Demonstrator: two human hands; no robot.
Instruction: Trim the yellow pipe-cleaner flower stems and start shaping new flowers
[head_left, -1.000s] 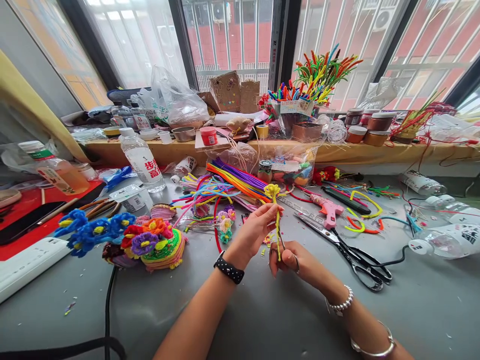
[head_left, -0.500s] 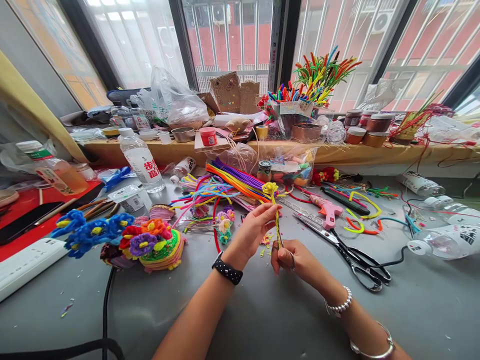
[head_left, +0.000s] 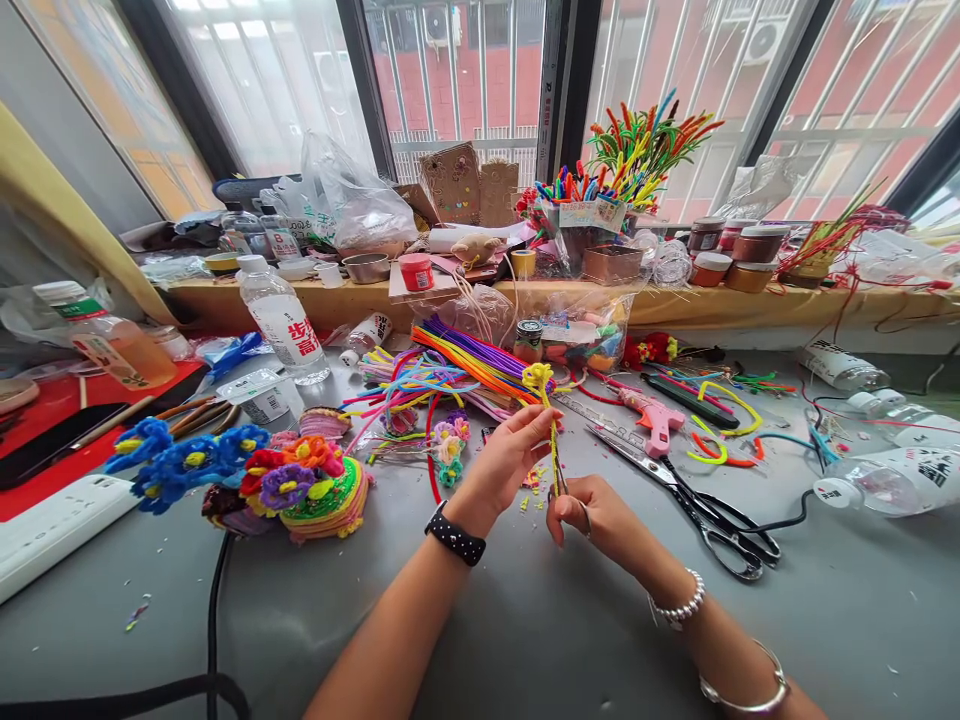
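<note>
Between the fingertips of my left hand [head_left: 504, 468] is a yellow pipe-cleaner flower [head_left: 537, 377], upright, its thin stem running down toward the other hand. My right hand [head_left: 583, 512] is closed on small scissors [head_left: 587, 520]; a metal handle loop shows at the thumb, and narrow dark blades lie along the lower stem. Fingers cover most of the scissors. Yellow trimmings [head_left: 534, 482] lie on the table behind the hands. To the left are pipe-cleaner flowers in blue [head_left: 196, 462], purple [head_left: 286, 487] and orange, by a round green-topped piece [head_left: 330, 500].
Large black-handled scissors [head_left: 697, 510] and a pink glue gun [head_left: 654, 418] lie to the right. Bundled pipe cleaners [head_left: 472, 360] spread behind my hands. Water bottles [head_left: 283, 322] stand or lie at both sides. A black cable [head_left: 213, 610] crosses the front left.
The flower head has shifted slightly left and tilted. The blades now show a little more clearly against the stem; both hands remain nearly in place.
</note>
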